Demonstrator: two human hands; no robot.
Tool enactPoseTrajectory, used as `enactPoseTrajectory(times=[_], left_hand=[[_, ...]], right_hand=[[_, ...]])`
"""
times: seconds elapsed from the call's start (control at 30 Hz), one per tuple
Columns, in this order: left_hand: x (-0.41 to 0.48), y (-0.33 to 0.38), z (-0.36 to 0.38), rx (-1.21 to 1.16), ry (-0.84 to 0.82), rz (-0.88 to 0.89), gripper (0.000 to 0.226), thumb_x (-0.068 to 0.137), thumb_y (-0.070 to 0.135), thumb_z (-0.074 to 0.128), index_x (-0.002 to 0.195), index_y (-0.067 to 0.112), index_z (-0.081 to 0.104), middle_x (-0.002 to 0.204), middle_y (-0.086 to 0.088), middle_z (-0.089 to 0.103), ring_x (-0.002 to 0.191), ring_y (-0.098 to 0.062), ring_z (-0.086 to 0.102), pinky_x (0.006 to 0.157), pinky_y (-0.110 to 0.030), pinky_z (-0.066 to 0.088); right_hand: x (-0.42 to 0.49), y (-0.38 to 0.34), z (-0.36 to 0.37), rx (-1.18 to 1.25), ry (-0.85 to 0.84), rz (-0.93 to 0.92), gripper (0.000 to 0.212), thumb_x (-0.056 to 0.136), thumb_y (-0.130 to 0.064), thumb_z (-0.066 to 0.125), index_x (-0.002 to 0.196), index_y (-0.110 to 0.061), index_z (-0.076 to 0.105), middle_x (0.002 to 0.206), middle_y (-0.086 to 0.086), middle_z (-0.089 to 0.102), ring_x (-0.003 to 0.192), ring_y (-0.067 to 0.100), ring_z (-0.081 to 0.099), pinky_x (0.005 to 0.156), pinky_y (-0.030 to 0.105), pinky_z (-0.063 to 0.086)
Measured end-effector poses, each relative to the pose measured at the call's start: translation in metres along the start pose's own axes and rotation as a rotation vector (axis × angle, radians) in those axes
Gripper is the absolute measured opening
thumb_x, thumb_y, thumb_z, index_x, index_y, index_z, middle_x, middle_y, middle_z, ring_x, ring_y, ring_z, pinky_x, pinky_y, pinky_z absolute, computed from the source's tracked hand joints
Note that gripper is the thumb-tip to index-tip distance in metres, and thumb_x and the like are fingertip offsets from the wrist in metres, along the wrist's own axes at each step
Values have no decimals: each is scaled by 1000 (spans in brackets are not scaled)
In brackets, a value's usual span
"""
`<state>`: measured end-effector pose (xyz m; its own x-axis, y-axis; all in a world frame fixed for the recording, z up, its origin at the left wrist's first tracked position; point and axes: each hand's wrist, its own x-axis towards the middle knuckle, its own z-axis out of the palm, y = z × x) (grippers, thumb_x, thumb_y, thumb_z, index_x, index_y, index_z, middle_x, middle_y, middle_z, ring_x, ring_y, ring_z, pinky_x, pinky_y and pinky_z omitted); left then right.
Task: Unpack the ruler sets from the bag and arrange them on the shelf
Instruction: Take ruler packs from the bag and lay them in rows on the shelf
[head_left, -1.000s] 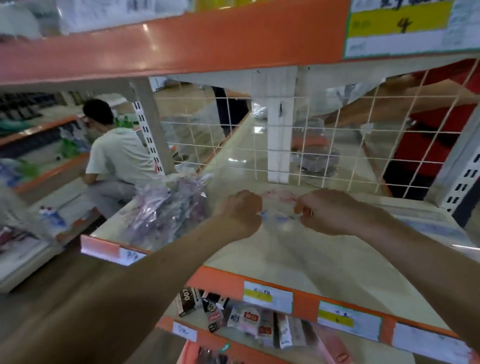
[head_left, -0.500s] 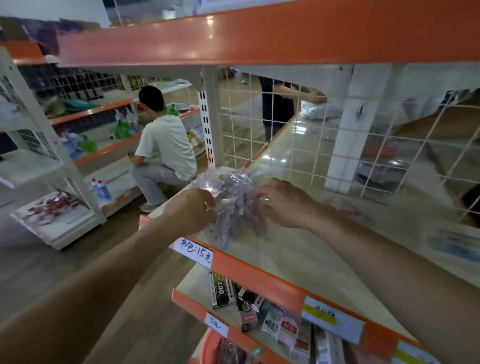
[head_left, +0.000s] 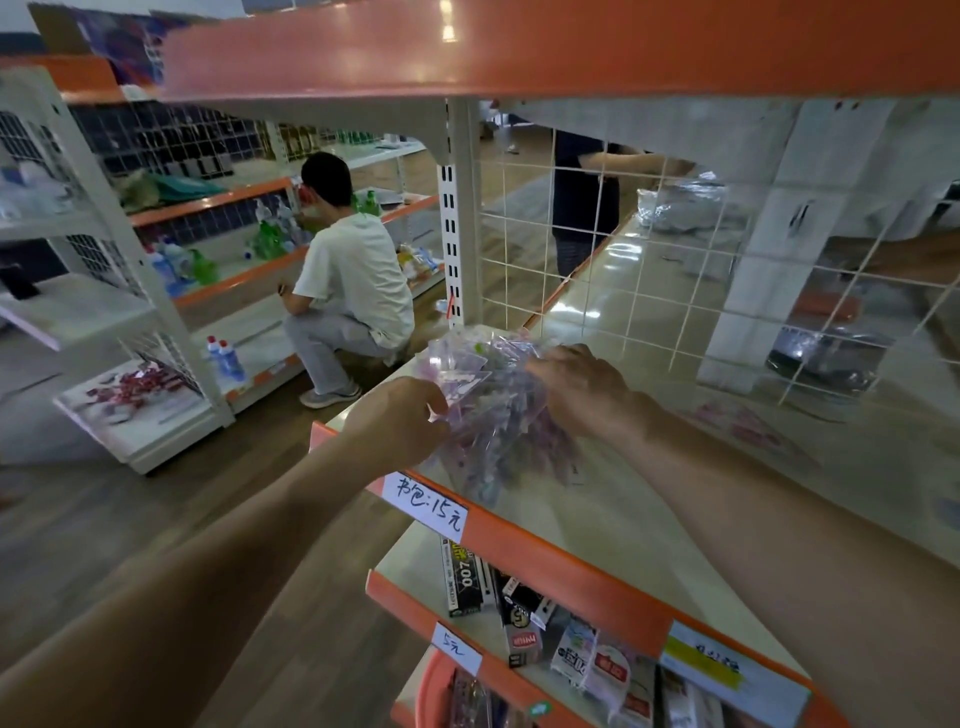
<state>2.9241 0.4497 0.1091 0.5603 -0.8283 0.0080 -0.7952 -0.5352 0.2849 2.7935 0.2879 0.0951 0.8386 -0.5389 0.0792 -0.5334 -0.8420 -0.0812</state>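
A crinkled clear plastic bag (head_left: 498, 431) full of purple and pink ruler sets lies at the left end of the cream shelf (head_left: 623, 514). My left hand (head_left: 400, 421) grips the bag's near left side, fingers curled into the plastic. My right hand (head_left: 582, 384) holds the bag's far right side from above. One ruler set (head_left: 737, 423) lies flat on the shelf to the right, near the wire mesh.
A white wire mesh (head_left: 649, 291) backs the shelf, and an orange shelf (head_left: 519, 47) hangs low overhead. Packaged goods (head_left: 524, 618) fill the lower shelf. A person in a white shirt (head_left: 353, 280) crouches in the aisle to the left; another person (head_left: 587, 202) stands behind the mesh.
Both hands left the ruler set at mid-shelf and moved left to the bag. My view swung left with them, and my hands now hold the bag on both sides.
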Motion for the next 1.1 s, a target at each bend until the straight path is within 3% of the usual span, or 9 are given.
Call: enactPoseTrajectory(times=[0.13,0.3,0.4,0.53,0.67,0.83,0.9,1.0,1.1], left_hand=[[5,5,3,-27,-4,-5,24,88,29,58,111,25,64,112,1,63,99,-18,59,80,-28,47],[7,16,5,-102,-25,-12,25,87,27,61,111,23,66,110,-1,62,100,-20,59,85,-31,49],[8,21,4,-171,-46,-15,20,85,26,62,104,22,68,103,0,64,95,-19,60,84,-30,49],[11,30,3,-351,-36,-64,11,83,16,60,84,11,71,88,-6,68,80,-19,60,77,-30,49],[8,42,-1,-567,-79,-135,18,85,11,59,91,-4,67,72,-11,60,64,-18,53,66,-28,48],[6,56,-3,-837,-195,-228,24,89,29,61,94,6,65,81,-7,63,73,-19,59,82,-37,53],[7,58,-2,-1021,-259,-262,26,91,33,59,96,8,63,83,-7,63,75,-20,60,77,-37,53],[8,56,1,-1252,-228,-287,12,93,21,56,93,11,62,80,-6,62,70,-18,59,68,-32,50],[9,43,1,-1271,-138,-328,12,95,13,51,93,7,61,81,-8,64,69,-19,60,69,-33,51]], right_hand=[[-3,8,4,35,39,35,39,90,-7,46,127,-19,54,129,8,50,122,30,42,92,37,41],[-8,17,4,137,-13,82,22,92,-17,51,108,-9,65,110,11,60,105,27,56,81,29,42],[-13,27,-7,417,-127,124,19,89,-14,58,91,3,67,87,16,62,83,29,60,70,31,46],[-26,41,-20,837,-154,349,15,90,-7,55,76,-8,61,70,7,58,61,16,61,59,26,49],[-36,54,-30,997,-2,469,8,87,-5,57,83,-4,64,69,8,61,59,12,63,58,24,52],[-40,37,-33,1273,-28,451,7,86,-7,63,78,-8,63,69,5,62,62,14,65,60,25,54],[-39,18,-31,1282,-108,386,11,86,-8,63,75,-10,63,66,3,62,58,13,64,57,23,53],[-34,-3,-24,1268,-187,306,14,90,-10,61,75,-10,62,64,3,63,56,13,63,50,19,51],[-25,-5,-14,893,-67,201,17,91,-13,54,82,-3,65,75,10,63,69,23,62,62,25,48]])
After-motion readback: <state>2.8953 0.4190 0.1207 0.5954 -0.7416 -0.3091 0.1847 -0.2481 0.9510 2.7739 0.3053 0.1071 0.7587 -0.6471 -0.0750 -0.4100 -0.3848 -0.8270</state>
